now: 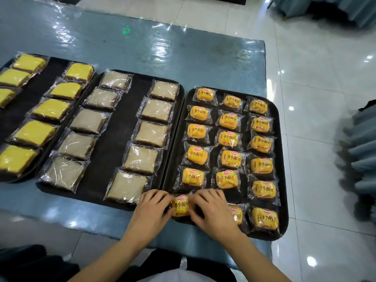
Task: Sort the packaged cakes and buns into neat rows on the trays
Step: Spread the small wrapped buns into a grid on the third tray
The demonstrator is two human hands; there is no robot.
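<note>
Blue table [203, 64]; hands [183, 208] pinch bun [181, 206].

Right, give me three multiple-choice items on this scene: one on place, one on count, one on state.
1. Where is the bun that both hands hold?
A. near left corner of the right tray
B. middle tray
C. off the table

2. How many rows of grey-brown cakes are on the middle tray?
A. one
B. two
C. four

3. What is the left hand doing?
A. hanging idle
B. gripping the bun
C. lifting a tray

Answers: A, it sits at that tray's near left corner; B, two rows with a bare strip between; B, its fingers curl against the wrapper opposite the right hand.
</note>
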